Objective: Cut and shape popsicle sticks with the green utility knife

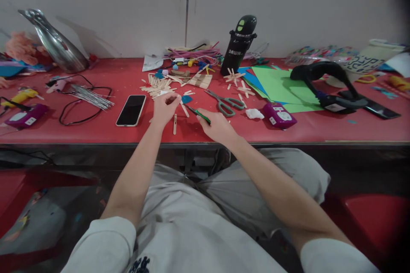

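Note:
My left hand (pixel 165 106) rests on the red table (pixel 105 130) with its fingers pinched on a wooden craft stick (pixel 178 98). My right hand (pixel 216 126) is closed round a green-handled craft knife (pixel 199 114), whose tip points toward the stick near a small blue piece (pixel 186 99). Another loose stick (pixel 174 123) lies between my hands. A pile of sticks (pixel 158 85) lies just beyond my left hand.
A black phone (pixel 131 110) lies left of my hand, grey scissors (pixel 226 103) to the right. Green paper (pixel 282 87), a purple tape dispenser (pixel 279 115), a black hole punch (pixel 333 87), a black bottle (pixel 240 45), wires (pixel 89 98) and a silver vase (pixel 54 42) crowd the table.

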Demonstrator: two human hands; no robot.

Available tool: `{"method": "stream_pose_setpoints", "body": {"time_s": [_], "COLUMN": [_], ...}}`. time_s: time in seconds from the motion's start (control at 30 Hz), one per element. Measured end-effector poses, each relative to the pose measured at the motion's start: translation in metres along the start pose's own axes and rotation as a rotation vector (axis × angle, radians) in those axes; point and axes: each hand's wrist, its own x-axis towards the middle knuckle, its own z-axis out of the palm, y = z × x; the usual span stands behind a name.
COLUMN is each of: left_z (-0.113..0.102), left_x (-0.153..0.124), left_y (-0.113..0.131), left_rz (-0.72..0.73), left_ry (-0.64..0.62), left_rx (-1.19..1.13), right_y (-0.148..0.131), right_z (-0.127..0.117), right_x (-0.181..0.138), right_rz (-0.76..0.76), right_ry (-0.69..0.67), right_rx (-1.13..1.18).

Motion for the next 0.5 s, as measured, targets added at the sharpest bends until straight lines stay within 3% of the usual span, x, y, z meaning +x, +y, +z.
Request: {"method": "stream_pose_setpoints", "body": {"time_s": [0.5], "left_z": [-0.0005], "left_x": [-0.0021], "left_y": [0.0021], "left_rz": [0.02], "left_ry": [0.006], "left_rx": [0.002], "right_y": [-0.0028], "right_z": [-0.0021], "right_x": [-0.0003], "right_rz": [0.034], "right_ry": [-0.016], "right_rx": [-0.037]}}
